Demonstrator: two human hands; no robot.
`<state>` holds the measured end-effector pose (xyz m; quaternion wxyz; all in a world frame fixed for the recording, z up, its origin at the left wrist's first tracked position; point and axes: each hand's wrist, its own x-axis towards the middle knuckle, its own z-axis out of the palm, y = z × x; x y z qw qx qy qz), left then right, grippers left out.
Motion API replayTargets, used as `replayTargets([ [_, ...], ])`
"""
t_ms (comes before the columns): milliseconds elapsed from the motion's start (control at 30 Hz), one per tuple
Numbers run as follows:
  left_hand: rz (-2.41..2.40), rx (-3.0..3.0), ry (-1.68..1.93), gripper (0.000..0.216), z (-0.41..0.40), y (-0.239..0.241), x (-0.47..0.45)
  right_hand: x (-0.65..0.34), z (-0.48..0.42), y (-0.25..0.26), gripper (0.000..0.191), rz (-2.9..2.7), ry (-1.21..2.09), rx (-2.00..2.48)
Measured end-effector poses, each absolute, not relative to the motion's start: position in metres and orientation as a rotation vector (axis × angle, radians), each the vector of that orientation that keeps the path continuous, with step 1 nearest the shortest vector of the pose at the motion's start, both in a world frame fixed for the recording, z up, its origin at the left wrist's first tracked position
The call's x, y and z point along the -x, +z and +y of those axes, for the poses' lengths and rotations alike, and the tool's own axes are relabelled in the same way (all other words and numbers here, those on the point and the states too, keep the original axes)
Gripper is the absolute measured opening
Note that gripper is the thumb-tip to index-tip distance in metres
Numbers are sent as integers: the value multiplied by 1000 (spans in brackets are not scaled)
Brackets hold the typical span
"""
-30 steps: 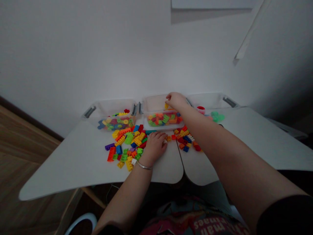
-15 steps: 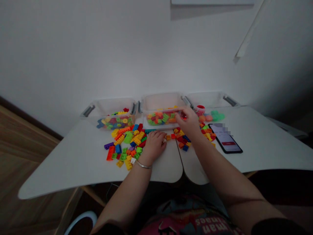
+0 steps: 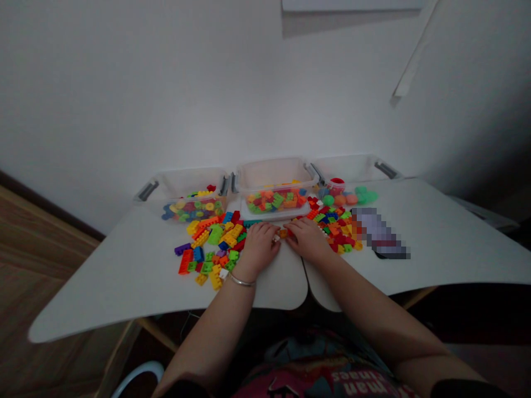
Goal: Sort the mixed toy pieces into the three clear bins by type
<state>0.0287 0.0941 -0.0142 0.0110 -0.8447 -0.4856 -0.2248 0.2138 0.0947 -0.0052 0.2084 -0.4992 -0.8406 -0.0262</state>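
Note:
My left hand [image 3: 260, 247] rests on the white table, fingers curled round a small row of toy bricks; a white toy brick [image 3: 276, 238] shows at its fingertips. Just right of that, an orange toy brick [image 3: 283, 234] sits between my two hands. My right hand [image 3: 309, 237] is closed at the row's other end, on a red toy brick [image 3: 291, 235] that its fingers partly cover. Beside my left hand spreads a heap of mixed toy bricks [image 3: 215, 234]. Another pile of bricks [image 3: 338, 228] lies beyond my right hand.
Three clear bins stand along the wall: a left bin [image 3: 186, 178] with mixed pieces, a middle bin [image 3: 276, 170] with bricks, and a right bin [image 3: 352, 163] with balls and a red cup [image 3: 337, 183]. A phone [image 3: 379, 232] lies to the right. A seam divides the table [image 3: 286, 282].
My right hand has come down from in front of the middle bin to the small bricks beside my left hand. My left hand stays in place. The view has shifted slightly.

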Motion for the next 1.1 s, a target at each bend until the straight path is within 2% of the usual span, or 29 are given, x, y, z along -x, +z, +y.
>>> replayTargets([
  [367, -1502, 2626, -693, 22, 95, -13, -31, -214, 98, -11, 17, -2413, -15, 1187],
  [667, -1505, 2648, -707, 19, 94, -12, -30, -224, 103, -13, 18, -1888, 135, 1057],
  [867, -1507, 2662, -726, 17, 94, -13, -29, -229, 109, 19, 16, -1604, 85, 985],
  [1100, -1521, 2667, -706, 18, 95, -14, -29, -231, 161, 84, 32, -1325, 303, 825],
])
